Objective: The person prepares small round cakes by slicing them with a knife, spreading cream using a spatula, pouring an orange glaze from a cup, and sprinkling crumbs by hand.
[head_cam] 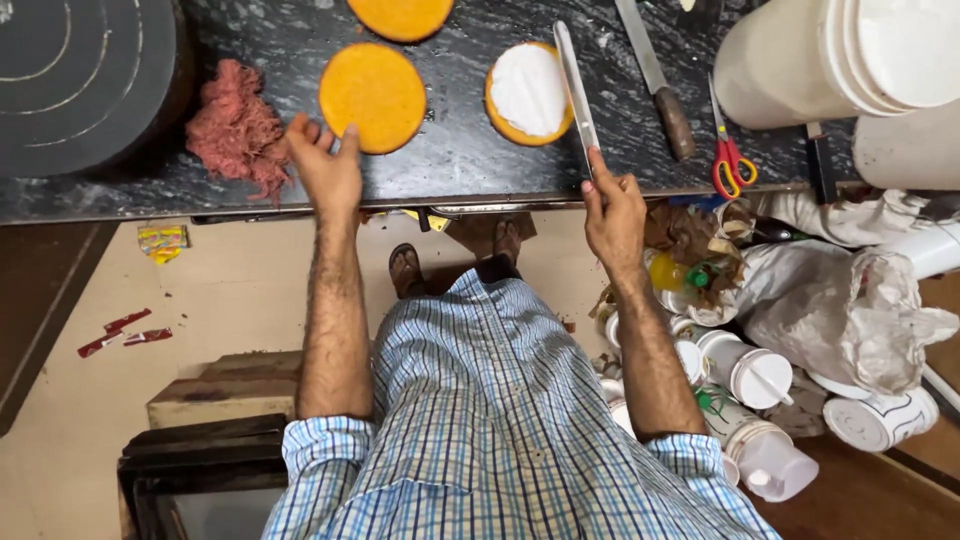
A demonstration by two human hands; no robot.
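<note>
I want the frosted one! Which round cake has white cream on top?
The round cake beside the long spatula blade; the other two are bare orange.

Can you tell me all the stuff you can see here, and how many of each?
cake layers: three, orange, on the dark counter; one has white cream on top
spatula: one, long metal blade, over the creamed layer
knife: one, brown handle, right of the layers
scissors: one pair, red and yellow, counter's edge
pink crumbs: one heap, left of the layers
turntable: one, dark grey, far left
tubs: stacked, white, upper right
rubbish heap: cups and bags, floor right
left hand: touching the nearest layer
right hand: holding the spatula
</note>
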